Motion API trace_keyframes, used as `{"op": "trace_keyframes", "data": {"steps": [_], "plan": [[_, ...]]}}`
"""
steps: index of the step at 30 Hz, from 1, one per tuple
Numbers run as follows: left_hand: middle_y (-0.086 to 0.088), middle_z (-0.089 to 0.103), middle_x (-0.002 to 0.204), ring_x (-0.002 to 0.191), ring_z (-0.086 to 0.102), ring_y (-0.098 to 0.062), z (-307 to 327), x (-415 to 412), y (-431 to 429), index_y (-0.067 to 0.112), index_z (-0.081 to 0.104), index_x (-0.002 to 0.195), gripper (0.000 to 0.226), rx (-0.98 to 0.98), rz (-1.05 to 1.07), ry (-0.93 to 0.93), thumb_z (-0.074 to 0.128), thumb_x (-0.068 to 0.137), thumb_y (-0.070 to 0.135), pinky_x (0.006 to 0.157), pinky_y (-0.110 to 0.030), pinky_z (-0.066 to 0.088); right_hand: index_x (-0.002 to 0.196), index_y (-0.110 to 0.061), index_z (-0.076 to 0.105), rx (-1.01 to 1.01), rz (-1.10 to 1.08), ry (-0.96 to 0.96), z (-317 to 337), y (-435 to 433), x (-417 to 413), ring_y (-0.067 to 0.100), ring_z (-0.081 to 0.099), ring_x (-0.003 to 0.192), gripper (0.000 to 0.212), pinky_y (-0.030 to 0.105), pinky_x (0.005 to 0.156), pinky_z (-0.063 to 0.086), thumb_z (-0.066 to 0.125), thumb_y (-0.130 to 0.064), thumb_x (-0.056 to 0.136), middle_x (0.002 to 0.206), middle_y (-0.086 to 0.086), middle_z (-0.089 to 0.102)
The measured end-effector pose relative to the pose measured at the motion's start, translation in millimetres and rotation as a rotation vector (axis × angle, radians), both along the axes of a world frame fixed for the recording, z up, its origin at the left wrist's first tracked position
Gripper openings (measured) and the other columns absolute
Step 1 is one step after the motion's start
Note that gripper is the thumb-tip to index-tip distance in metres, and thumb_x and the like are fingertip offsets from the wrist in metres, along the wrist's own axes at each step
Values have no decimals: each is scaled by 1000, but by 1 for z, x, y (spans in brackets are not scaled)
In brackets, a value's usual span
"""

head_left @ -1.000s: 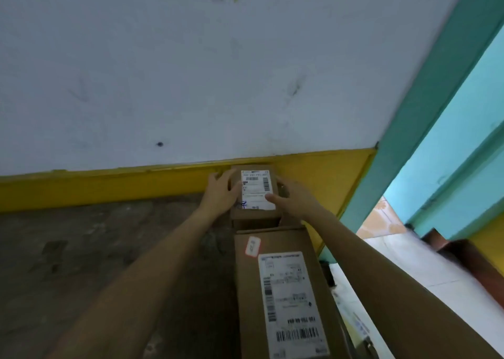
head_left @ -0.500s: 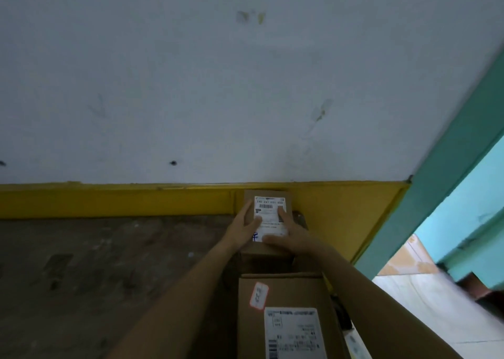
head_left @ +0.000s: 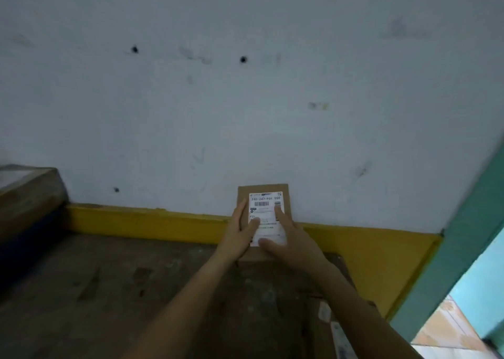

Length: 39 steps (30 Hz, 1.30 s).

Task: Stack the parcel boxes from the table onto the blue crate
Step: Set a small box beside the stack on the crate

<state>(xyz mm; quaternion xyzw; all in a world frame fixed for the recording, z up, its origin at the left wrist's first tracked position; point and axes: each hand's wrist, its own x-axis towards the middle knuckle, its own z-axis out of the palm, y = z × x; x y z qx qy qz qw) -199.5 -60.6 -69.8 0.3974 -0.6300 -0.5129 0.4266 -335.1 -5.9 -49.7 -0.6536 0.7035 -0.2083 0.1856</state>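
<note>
A small cardboard parcel box (head_left: 263, 188) with a white shipping label (head_left: 266, 203) lies flat against the white wall, on top of other cardboard that is mostly hidden below it. My left hand (head_left: 238, 233) rests along the box's left edge with its thumb on the label. My right hand (head_left: 289, 238) presses flat on the label with straight fingers. A larger cardboard box (head_left: 323, 328) with a sticker shows partly under my right forearm. The blue crate under these boxes is hidden.
At the far left stands another cardboard box (head_left: 27, 192) on something dark blue (head_left: 24, 252). A yellow skirting band (head_left: 150, 222) runs along the wall above a dark concrete floor (head_left: 109, 290). A teal door frame (head_left: 463, 236) borders the right.
The view has swung left and up, so the large labelled box has nearly left the frame. Both hands have shifted from the small box's sides onto its top.
</note>
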Motion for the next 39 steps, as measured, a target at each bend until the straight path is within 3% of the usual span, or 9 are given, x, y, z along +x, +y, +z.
{"op": "trace_keyframes", "data": {"steps": [5,10,17,21,24,29,35,37,39], "plan": [[-3,44,140,109,51,-12,39,120,26,25,27,146,55,-123,105,-19,49,96,19,68,-10,54,149,-36,-7,-112,24,-5,30,20,122,25,36,135,87,38,106,40,49,-58,88,158,2,16],[2,45,139,117,47,-8,64,241,52,22,27,147,55,-265,178,-64,50,96,19,91,-19,45,150,-37,-2,-227,32,-26,49,44,243,24,42,129,81,36,102,42,48,-57,89,152,3,28],[11,44,127,113,45,-1,87,373,67,18,27,147,56,-344,273,-87,50,96,14,72,3,42,148,-43,1,-303,128,-111,64,44,369,22,43,127,80,37,102,42,50,-59,87,148,1,33],[6,46,138,122,44,-5,97,425,52,24,33,143,57,-382,336,-133,57,92,17,94,-10,39,148,-42,-2,-333,174,-126,72,27,412,20,41,128,80,34,99,40,48,-58,88,149,1,30],[11,46,127,116,46,-5,103,452,38,25,35,140,56,-369,344,-167,59,91,16,83,-6,40,149,-41,-2,-355,210,-147,77,8,436,21,41,129,79,35,98,40,47,-59,88,149,2,31],[4,48,137,121,49,-14,117,500,0,28,33,141,58,-357,359,-243,60,90,24,99,-35,46,150,-37,0,-341,251,-231,90,-33,484,21,43,126,80,31,92,40,48,-56,89,147,5,34],[11,46,122,110,48,-7,145,563,-79,23,33,142,57,-367,364,-277,58,91,17,78,-10,43,150,-38,1,-357,308,-346,105,-103,544,15,39,130,88,19,90,33,58,-53,85,152,-1,23],[11,45,121,108,47,-6,147,578,-114,21,33,143,57,-329,315,-316,57,92,16,68,-3,42,149,-38,4,-317,276,-364,100,-129,559,16,36,133,86,22,94,34,57,-56,84,154,-2,19],[8,45,122,110,45,-7,140,587,-147,19,34,143,57,-298,269,-389,58,91,19,74,-6,42,150,-37,5,-261,223,-365,90,-156,570,19,34,135,85,28,101,35,55,-58,85,156,-2,18]]}}
